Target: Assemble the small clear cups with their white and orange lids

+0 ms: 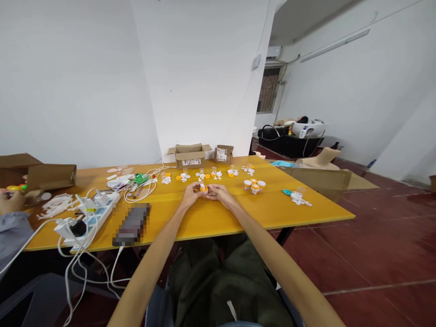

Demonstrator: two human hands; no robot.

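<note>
In the middle of the table, my left hand (192,193) is closed round the side of an orange lid (205,188) with small white parts in it. The fingers of my right hand (220,194) are bent in and pinch at the lid's other side; the fingertips are partly hidden. Behind my hands lie small piles of white pieces (184,176), with orange lids (231,174) and clear cups (214,170) among them. To the right of my hands stands a cluster of small capped jars (254,185), with white and orange tops.
A teal lid (287,192) lies by white pieces at right. On the left are a phone (132,224), a power strip (98,218) with tangled cables and a green circuit board (140,178). Cardboard boxes (189,156) stand at the back. Another person's hand (12,202) is at far left.
</note>
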